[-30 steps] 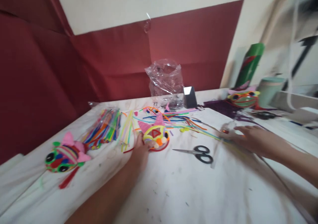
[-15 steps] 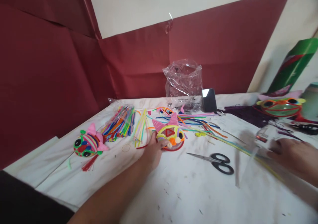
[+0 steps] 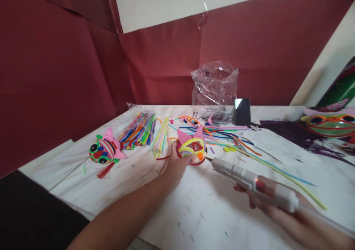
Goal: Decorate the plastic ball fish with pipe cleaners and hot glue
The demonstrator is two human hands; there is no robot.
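Note:
My left hand (image 3: 179,163) is closed around a pipe-cleaner animal ornament (image 3: 191,144) with pink pointed ears, yellow loops and a small orange ball. Its thumb lies over the lower front of the ornament. In my right hand (image 3: 280,209) is a white hot glue gun (image 3: 238,174) with a lit red switch. The gun's nozzle points left, close to the ornament's right side; whether it touches cannot be made out. The fingers of my right hand are partly hidden under the gun.
A second ornament (image 3: 102,150) with a red tassel lies at left. Colourful pipe cleaners (image 3: 138,132) are bundled behind it, and loose strips (image 3: 277,167) stretch right. A clear plastic bag (image 3: 215,85) and a dark phone-like object (image 3: 242,111) stand at the back. Another ornament (image 3: 330,122) sits far right.
My right hand has brought the glue gun from the right side across to the ornament. My left hand keeps hold of the ornament. The scissors seen earlier no longer show plainly. The view has shifted.

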